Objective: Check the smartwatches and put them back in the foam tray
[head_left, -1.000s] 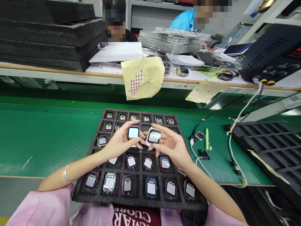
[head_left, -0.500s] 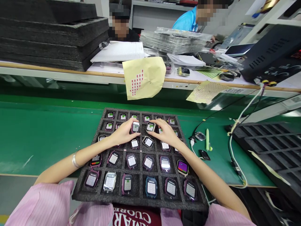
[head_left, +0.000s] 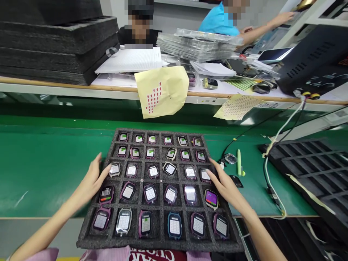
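Shirt (head_left: pixel 156 256): "CUO" (sheet (head_left: pixel 175 87): red arrows (head_left: pixel 153 98))

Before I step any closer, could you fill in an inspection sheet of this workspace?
Surface: green table; the black foam tray reaches past its near edge.
Things in use: watches lie in the tray, five rows of six; one screen shows purple.
Clutter: a green stick and a small black item right of the tray; papers on the shelf.
Hands: left hand at the tray's left edge, right hand at its right; grip firmness unclear.
Cables: a white cable hangs from the dark box on the right.
Surroundings: two people beyond the shelf; a stack of black slabs at left.
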Demonstrator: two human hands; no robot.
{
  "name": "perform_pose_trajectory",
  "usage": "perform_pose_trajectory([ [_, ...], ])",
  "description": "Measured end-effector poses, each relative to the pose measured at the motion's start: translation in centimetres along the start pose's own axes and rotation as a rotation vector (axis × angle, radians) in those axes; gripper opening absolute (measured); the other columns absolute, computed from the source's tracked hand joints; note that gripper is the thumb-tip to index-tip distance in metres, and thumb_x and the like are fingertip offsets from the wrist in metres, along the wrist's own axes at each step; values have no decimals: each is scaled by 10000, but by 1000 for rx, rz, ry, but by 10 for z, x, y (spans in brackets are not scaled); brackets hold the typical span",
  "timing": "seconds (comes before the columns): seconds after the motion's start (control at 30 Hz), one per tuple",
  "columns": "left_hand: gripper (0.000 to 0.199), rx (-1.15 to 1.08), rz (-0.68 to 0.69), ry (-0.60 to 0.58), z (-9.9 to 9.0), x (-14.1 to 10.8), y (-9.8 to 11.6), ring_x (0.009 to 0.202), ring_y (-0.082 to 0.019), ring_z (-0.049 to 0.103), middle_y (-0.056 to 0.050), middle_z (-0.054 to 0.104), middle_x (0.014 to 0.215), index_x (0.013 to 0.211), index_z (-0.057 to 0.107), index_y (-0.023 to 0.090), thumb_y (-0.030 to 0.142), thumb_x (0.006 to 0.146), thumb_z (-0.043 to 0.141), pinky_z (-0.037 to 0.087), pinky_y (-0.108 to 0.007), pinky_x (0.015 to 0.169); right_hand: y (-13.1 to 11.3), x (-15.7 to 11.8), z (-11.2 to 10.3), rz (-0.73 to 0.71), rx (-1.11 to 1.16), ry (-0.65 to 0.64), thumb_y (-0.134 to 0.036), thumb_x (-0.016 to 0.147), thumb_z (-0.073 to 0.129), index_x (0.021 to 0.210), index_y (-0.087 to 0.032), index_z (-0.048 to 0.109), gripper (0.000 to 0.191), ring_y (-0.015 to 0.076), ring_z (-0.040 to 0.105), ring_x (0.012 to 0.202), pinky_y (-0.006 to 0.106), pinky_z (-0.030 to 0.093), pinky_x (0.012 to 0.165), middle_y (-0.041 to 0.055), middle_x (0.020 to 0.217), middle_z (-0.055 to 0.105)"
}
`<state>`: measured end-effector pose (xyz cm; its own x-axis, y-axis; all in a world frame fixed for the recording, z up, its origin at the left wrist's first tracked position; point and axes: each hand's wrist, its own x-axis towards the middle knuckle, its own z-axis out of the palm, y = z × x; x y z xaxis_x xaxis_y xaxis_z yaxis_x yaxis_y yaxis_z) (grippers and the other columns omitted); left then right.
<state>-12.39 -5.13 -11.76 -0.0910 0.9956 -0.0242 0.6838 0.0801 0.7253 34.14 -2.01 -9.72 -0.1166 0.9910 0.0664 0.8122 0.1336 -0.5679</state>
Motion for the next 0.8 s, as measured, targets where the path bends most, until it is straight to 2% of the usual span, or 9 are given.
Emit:
perform_pose_trajectory([
  [0.07, 587, -210, -12, -66, 2, -11, -8, 1400, -291, 311, -161, 327, 1494, 1431, 224, 192, 447, 940, 418, 263, -505, 1156, 10, -8, 7, 27, 181, 17, -471, 948, 412, 1318, -226, 425, 444, 287, 496, 1255, 476, 379, 1077, 130, 1329, 534],
  [0.13, 499, -360, 2, -54, 6, -10, -8, 1399, -268, 325, -120, 385, 1469, 1345, 333, 225, 404, 907, 488, 263, -468, 1168, 15, -6, 11, 30, 284, 62, -459, 916, 464, 1196, -226, 506, 366, 281, 565, 1168, 449, 443, 1019, 118, 1218, 601],
  [0.27, 439, -426, 79, 5, 9, 19, -3, 1399, -283, 328, -141, 426, 1424, 1182, 427, 201, 330, 794, 588, 239, -447, 1178, 18, 18, 10, 0, 305, 50, -453, 841, 545, 1074, -197, 569, 347, 283, 631, 1041, 423, 510, 921, 117, 1101, 651],
  [0.33, 426, -339, 150, -12, 9, 39, -2, 1399, -294, 323, -168, 414, 1417, 1153, 414, 187, 308, 772, 561, 241, -463, 1171, 20, 33, 7, -27, 288, 16, -475, 816, 563, 1080, -185, 582, 393, 289, 623, 1064, 426, 496, 944, 116, 1127, 652],
  [0.47, 438, 42, 287, -98, 2, 69, 3, 1375, -323, 334, -184, 447, 1353, 1165, 413, 158, 250, 746, 498, 261, -532, 1137, 22, 61, -4, -67, 192, -103, -484, 786, 610, 1180, -167, 591, 507, 314, 614, 1092, 437, 502, 922, 129, 1217, 636],
  [0.6, 473, 166, 318, -199, -9, 82, 16, 1340, -321, 361, -139, 517, 1264, 1180, 473, 156, 264, 725, 546, 323, -482, 1108, 19, 79, -13, -87, 49, -192, -501, 750, 653, 1145, -148, 636, 530, 372, 622, 1057, 491, 528, 841, 166, 1190, 652],
  [0.7, 420, 245, 291, -226, -11, 89, 19, 1133, -312, 537, -147, 534, 1166, 1143, 518, 130, 358, 791, 519, 424, -453, 1009, 16, 85, -15, -116, -25, -203, -516, 738, 653, 1087, -160, 662, 499, 380, 609, 1084, 513, 486, 930, 163, 1148, 667],
  [0.8, 388, 305, 244, -214, -10, 97, 18, 959, -315, 593, -144, 542, 1025, 1003, 581, 124, 450, 799, 530, 477, -467, 905, 11, 85, -13, -126, -90, -139, -533, 712, 662, 1030, -148, 676, 500, 422, 474, 1252, 550, 393, 1038, 201, 1244, 590],
])
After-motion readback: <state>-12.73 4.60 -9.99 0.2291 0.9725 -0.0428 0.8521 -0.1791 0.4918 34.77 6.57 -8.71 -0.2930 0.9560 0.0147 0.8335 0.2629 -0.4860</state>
